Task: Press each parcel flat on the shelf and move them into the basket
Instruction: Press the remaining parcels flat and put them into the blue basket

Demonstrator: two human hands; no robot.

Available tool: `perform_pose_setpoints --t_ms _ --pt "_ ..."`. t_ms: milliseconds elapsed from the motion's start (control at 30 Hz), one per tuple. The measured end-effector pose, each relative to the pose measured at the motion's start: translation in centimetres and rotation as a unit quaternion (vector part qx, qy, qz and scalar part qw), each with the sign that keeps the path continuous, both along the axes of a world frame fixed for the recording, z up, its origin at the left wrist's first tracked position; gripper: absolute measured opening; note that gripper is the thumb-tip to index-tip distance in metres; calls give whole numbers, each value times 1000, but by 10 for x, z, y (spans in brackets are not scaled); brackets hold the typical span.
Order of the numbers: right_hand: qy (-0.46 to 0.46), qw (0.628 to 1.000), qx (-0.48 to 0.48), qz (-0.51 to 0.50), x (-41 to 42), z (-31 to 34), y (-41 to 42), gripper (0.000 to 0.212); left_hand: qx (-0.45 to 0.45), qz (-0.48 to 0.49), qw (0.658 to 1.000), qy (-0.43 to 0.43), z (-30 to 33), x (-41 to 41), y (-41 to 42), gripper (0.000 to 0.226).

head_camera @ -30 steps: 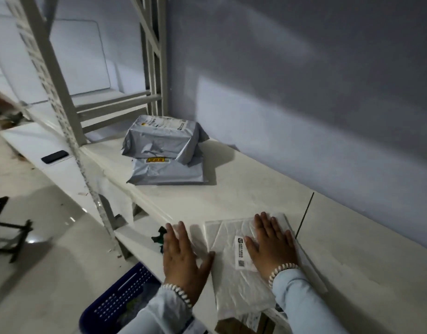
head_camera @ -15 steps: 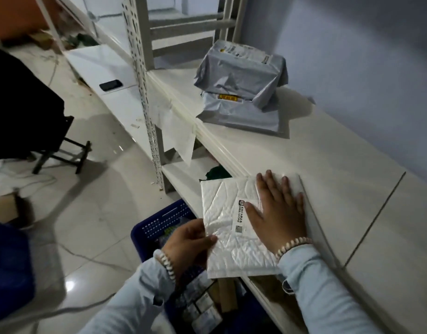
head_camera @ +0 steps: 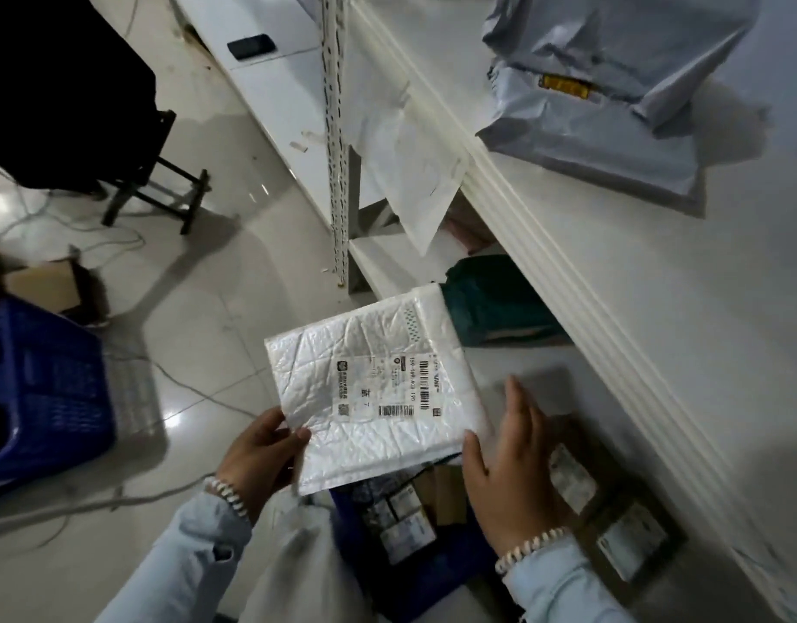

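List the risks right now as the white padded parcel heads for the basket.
1. The white bubble-padded parcel is held in the air by the left hand pinching one corner; the right hand only touches its edge with straight fingers, so it may slip or swing.
2. The blue plastic basket below already holds small boxes, and sleeves hide much of it; the parcel could land tilted or miss.

I see the white parcel (head_camera: 369, 388) off the shelf (head_camera: 635, 272), label up, above the basket (head_camera: 432, 573). Two grey parcels (head_camera: 612, 83) lie stacked on the shelf.
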State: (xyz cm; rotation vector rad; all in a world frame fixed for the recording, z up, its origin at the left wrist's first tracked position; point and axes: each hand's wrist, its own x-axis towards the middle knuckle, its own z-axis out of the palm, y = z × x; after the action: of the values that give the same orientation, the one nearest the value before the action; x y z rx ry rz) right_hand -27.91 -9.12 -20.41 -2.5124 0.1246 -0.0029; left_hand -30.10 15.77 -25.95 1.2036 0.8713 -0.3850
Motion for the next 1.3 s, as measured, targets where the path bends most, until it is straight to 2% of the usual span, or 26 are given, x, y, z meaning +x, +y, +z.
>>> perform_pose_setpoints --t_ms 33,67,100,133,233,267,333,400,533,567,667,800,933,1033,1100,1200,1300 --pt "89 994 54 -41 -4 -20 3 81 6 -6 1000 20 -13 -6 2 27" --pt "193 968 129 -97 -5 -38 10 89 12 -15 999 38 -24 -10 3 26" --pt "277 923 211 -163 -7 -56 18 94 22 -20 998 54 -39 -16 3 26" --pt "323 870 291 -233 -9 -70 24 90 42 -31 997 65 -47 -20 2 25" --pt "386 658 497 -413 -8 -116 46 36 111 -42 989 94 -83 -25 -3 27" --pt "394 619 516 -442 -7 -129 52 30 110 -35 988 102 -96 -23 -5 28" --pt "419 590 521 -453 -6 -154 65 23 103 -33 987 115 -124 -21 -9 25" --pt "469 596 489 -432 -4 -181 74 17 87 -37 987 128 -155 -16 -12 19" --pt "533 642 367 -410 3 -241 73 14 72 -49 986 142 -219 -12 -19 22" --pt "540 649 352 -405 6 -251 70 16 73 -56 986 142 -214 -4 -23 20" --pt "528 638 362 -427 13 -285 66 10 88 -95 982 136 -232 10 -30 19" --pt "513 646 363 -434 25 -326 68 2 142 -133 972 132 -269 24 -33 30" --pt "522 655 358 -413 48 -353 72 15 190 -176 956 139 -295 44 -28 34" --pt "504 671 365 -403 62 -375 80 12 224 -202 942 145 -316 62 -19 36" --pt "498 669 379 -401 71 -390 87 9 245 -216 934 143 -328 75 -15 42" --pt "536 640 396 -383 80 -403 92 43 272 -251 913 169 -336 89 -12 54" --pt "554 629 393 -378 69 -408 91 54 270 -294 898 185 -340 83 -14 43"
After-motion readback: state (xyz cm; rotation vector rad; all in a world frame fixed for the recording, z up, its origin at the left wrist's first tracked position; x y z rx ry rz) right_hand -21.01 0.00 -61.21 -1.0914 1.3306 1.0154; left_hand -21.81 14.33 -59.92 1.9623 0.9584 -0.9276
